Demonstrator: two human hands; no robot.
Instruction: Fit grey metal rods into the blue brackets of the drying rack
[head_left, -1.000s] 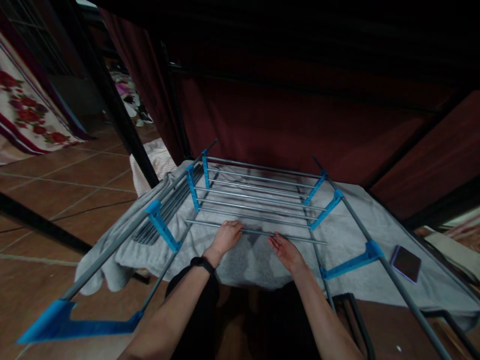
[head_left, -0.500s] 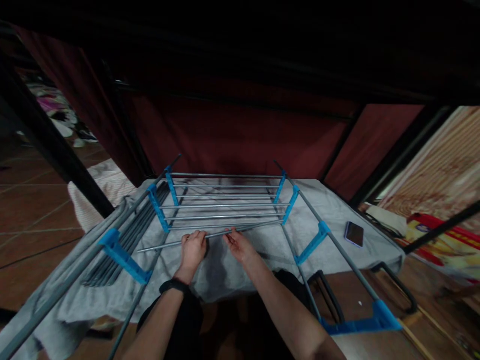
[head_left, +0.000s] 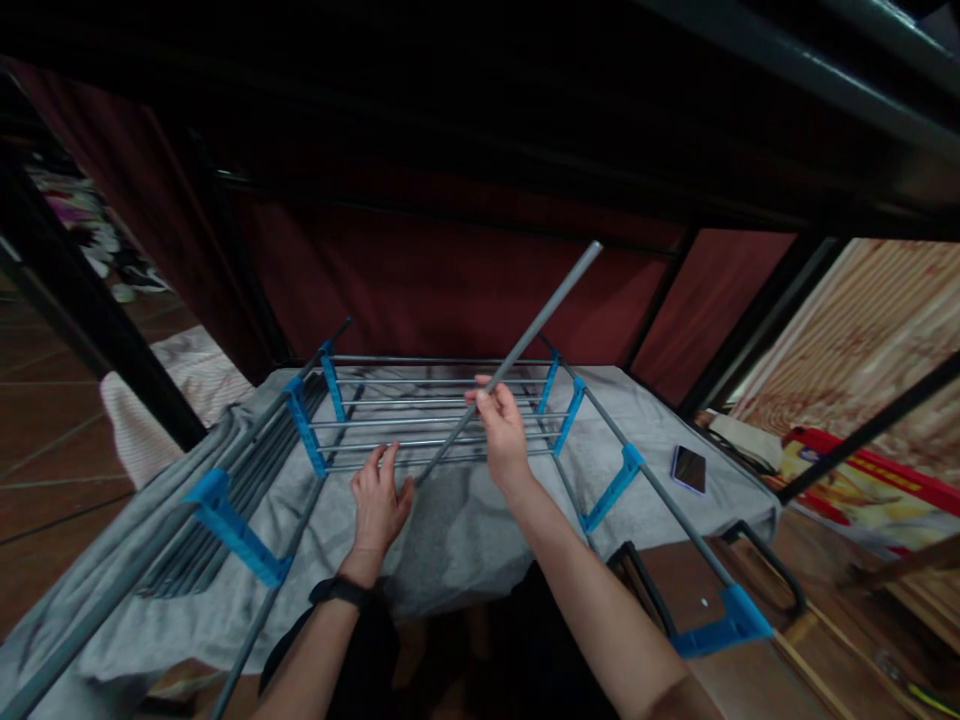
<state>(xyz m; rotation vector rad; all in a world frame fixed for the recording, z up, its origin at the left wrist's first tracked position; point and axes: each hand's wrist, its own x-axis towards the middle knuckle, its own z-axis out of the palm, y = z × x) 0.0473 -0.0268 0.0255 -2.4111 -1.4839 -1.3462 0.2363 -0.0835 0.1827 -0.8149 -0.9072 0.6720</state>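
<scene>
In my right hand [head_left: 501, 425] is a loose grey metal rod [head_left: 541, 318], pinched between thumb and fingers. The rod slants, its far end raised to the upper right and its lower end down by my left thumb. My left hand [head_left: 381, 505] has its fingers apart beside that lower end; whether the thumb touches the rod is hard to see. Behind both hands lies a rack frame of grey tubes with blue plastic brackets [head_left: 306, 425] and several crossbars [head_left: 442, 403] between them. Another blue bracket [head_left: 238, 530] is at the left, and one [head_left: 613, 488] at the right.
Several loose grey rods [head_left: 259, 500] lie in a bundle at the left on the grey cloth [head_left: 450, 545]. A phone [head_left: 688, 470] rests on the cloth at the right. Dark posts [head_left: 120, 330] and a dark red curtain [head_left: 420, 290] enclose the space; a red-yellow package [head_left: 862, 490] stands right.
The rod, earlier nearly level across the frame with both hands on it, is now tilted up to the right in my right hand. My left hand has opened its fingers.
</scene>
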